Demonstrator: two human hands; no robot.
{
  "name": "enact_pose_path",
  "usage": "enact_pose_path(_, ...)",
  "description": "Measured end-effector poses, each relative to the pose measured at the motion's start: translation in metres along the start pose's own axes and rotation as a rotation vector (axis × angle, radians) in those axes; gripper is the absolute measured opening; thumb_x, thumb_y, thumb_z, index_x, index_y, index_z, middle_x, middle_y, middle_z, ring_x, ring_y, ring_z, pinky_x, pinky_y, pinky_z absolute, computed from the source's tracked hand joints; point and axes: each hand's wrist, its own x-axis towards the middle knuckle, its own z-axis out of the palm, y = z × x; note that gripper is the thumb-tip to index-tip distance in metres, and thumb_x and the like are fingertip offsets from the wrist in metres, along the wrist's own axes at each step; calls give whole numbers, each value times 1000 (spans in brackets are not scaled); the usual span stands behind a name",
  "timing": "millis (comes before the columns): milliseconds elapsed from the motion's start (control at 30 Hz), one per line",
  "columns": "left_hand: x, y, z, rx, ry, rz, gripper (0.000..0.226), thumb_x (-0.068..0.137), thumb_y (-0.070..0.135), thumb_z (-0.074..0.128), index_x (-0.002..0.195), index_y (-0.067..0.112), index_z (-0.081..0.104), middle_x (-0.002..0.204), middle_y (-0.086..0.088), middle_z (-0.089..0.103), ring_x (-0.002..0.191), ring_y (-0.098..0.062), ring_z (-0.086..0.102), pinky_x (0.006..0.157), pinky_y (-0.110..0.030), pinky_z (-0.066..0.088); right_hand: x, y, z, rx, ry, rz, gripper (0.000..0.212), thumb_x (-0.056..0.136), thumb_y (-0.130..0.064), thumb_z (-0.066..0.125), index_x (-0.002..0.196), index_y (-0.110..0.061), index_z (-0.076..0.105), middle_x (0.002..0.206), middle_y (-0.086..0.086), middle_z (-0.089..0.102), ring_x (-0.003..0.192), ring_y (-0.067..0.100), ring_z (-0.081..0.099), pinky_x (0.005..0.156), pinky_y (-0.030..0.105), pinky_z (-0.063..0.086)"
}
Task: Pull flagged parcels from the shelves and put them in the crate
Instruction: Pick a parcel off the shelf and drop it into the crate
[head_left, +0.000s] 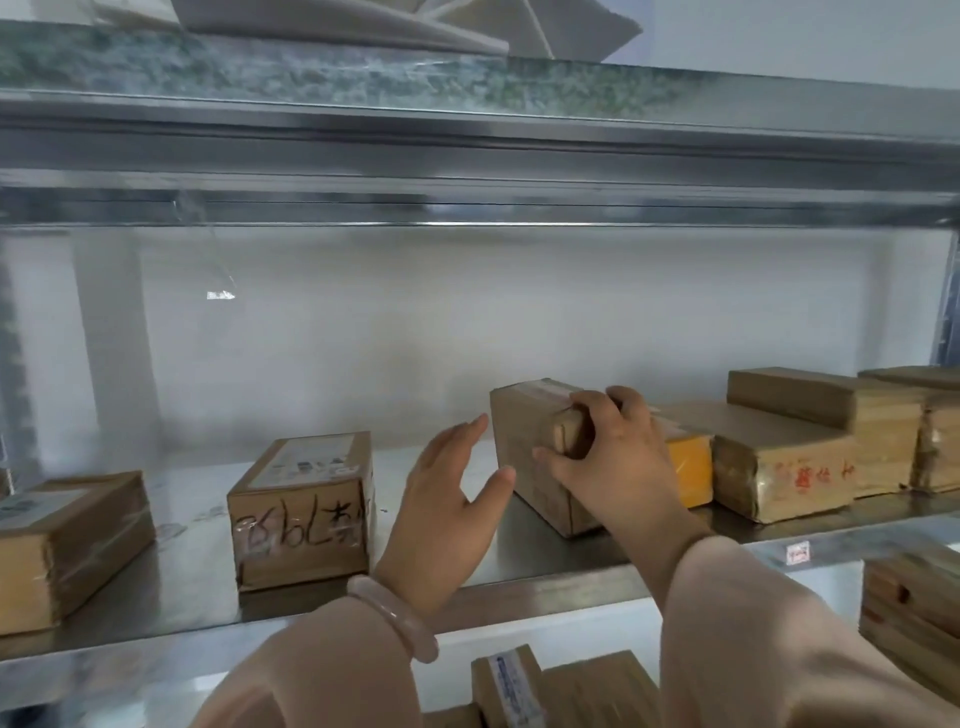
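Observation:
A brown cardboard parcel (524, 457) wrapped in clear tape stands on the metal shelf (467, 566), turned at an angle. My right hand (613, 457) grips its near upper corner, fingers curled over the top edge. My left hand (447, 499) is open, fingers straight, just left of the parcel, thumb almost touching its side. A pale bracelet sits on my left wrist. No crate is in view.
On the same shelf: a parcel with black handwriting (304, 512), another parcel (62, 545) at far left, a yellow-faced parcel (691, 467), a parcel with red writing (789, 467) and stacked ones (852, 415) to the right. More parcels (550, 686) lie on the shelf below.

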Motion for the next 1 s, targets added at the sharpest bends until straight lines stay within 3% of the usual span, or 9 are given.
enact_pose_path(133, 12, 5, 8, -189, -64, -159, 51, 92, 46, 52, 139, 51, 33, 136, 20, 41, 110, 7, 46, 87, -11, 36, -15, -6, 0, 148, 163, -121, 67, 62, -60, 74, 120, -31, 57, 132, 2, 44, 118, 30, 44, 96, 36, 41)
enact_pose_path(267, 19, 10, 11, -424, -42, -280, 53, 94, 40, 55, 144, 36, 37, 132, 8, 53, 118, -12, 54, 104, -41, 45, -30, -14, -5, 265, 192, -240, 75, 63, -66, 68, 127, -29, 55, 140, 1, 39, 127, 23, 40, 101, 32, 41)
enact_pose_path(400, 23, 8, 6, -624, -7, -417, 40, 96, 34, 54, 135, 35, 48, 118, 4, 62, 109, -16, 61, 97, -43, 51, -39, -14, -7, 498, 45, -164, 87, 68, -75, 59, 142, -43, 27, 150, -15, 24, 135, 2, 24, 96, 9, 24)
enact_pose_path(533, 22, 4, 2, -606, -75, -413, 36, 97, 31, 52, 132, 40, 49, 102, 12, 62, 100, -10, 61, 87, -34, 55, -32, -5, -1, 704, -160, 61, 89, 78, -60, 65, 147, -46, 10, 139, -24, 35, 126, -1, 33, 97, 19, 32)
enact_pose_path(667, 22, 14, -6, -704, -132, -443, 25, 91, 56, 51, 109, 44, 62, 99, 10, 73, 98, -16, 69, 82, -40, 59, -29, -5, 3, 727, -164, -44, 77, 78, -39, 75, 139, -48, 29, 131, -24, 49, 121, -1, 48, 96, 26, 49)
enact_pose_path(733, 24, 17, -13, -623, -134, -414, 29, 83, 67, 51, 98, 47, 66, 95, 11, 73, 98, -16, 69, 82, -44, 59, -29, -8, 1, 698, -171, -120, 74, 78, -37, 75, 135, -52, 32, 128, -26, 50, 117, -3, 50, 91, 21, 51)
enact_pose_path(833, 28, 17, -22, -453, -121, -401, 61, 71, 77, 52, 120, 41, 54, 107, 7, 68, 104, -14, 63, 81, -41, 60, -30, -13, -3, 644, -159, -282, 75, 80, -29, 75, 137, -52, 32, 134, -24, 44, 122, -6, 45, 88, 11, 47)
enact_pose_path(900, 30, 17, -26, -419, -130, -433, 69, 71, 77, 56, 126, 35, 47, 111, 3, 66, 105, -17, 63, 80, -42, 60, -32, -14, -4, 633, -140, -411, 70, 81, -25, 73, 138, -43, 37, 140, -21, 41, 128, 1, 43, 95, 17, 47)
enact_pose_path(1000, 31, 17, -28, -425, -137, -471, 71, 72, 72, 62, 127, 31, 44, 108, -2, 67, 102, -21, 65, 78, -43, 61, -35, -18, -7, 694, -172, -468, 55, 85, -26, 65, 134, -38, 42, 136, -15, 46, 125, 6, 49, 90, 22, 52)
